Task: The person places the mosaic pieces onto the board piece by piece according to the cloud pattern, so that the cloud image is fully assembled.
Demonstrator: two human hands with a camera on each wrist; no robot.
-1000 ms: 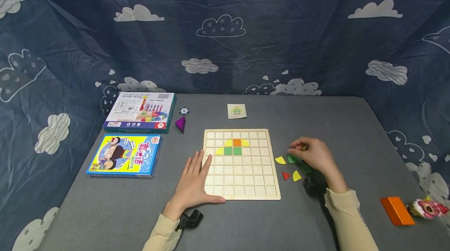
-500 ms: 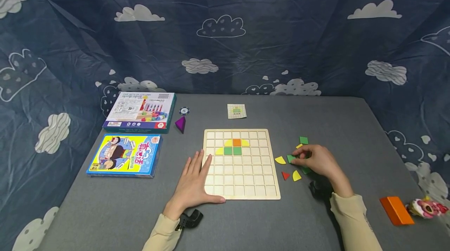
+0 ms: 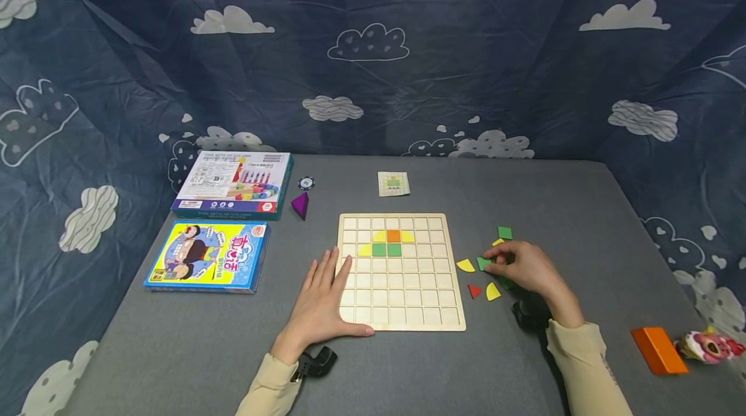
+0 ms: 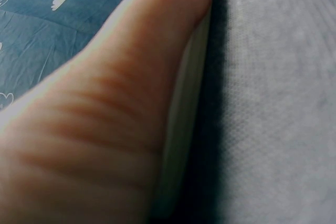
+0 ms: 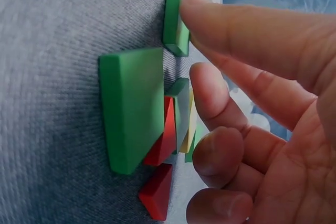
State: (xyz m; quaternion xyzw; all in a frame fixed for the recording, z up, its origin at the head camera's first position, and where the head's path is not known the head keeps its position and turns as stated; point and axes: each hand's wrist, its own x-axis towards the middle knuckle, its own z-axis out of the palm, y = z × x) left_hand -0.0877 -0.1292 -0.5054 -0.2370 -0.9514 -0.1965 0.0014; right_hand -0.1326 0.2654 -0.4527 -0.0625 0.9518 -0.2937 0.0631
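Observation:
My left hand (image 3: 317, 306) lies with straight, spread fingers at the lower left corner of the wooden grid board (image 3: 408, 299). In the left wrist view its thumb (image 4: 152, 40) runs along the board's edge. Green square tiles (image 3: 386, 249), an orange square (image 3: 393, 236) and yellow quarter-round tiles sit in the board's upper cells. Right of the board, my right hand (image 3: 527, 267) pinches a small green square tile (image 5: 176, 17) by thumb and forefinger at the table surface. Its other fingers are curled loosely beside a larger-looking green tile (image 5: 134, 108) and red triangles (image 5: 156, 192).
Loose yellow tiles (image 3: 493, 291), a red triangle (image 3: 474, 291) and another green square (image 3: 504, 232) lie around the right hand. A pattern card (image 3: 394, 184) is behind the board. Two boxes (image 3: 206, 257) and a purple pyramid (image 3: 300, 206) stand left; an orange block (image 3: 659, 351) stands right.
My right hand has come down and nearer from the far green and yellow tiles, uncovering them, onto the small green tile. The left hand and board have stayed put.

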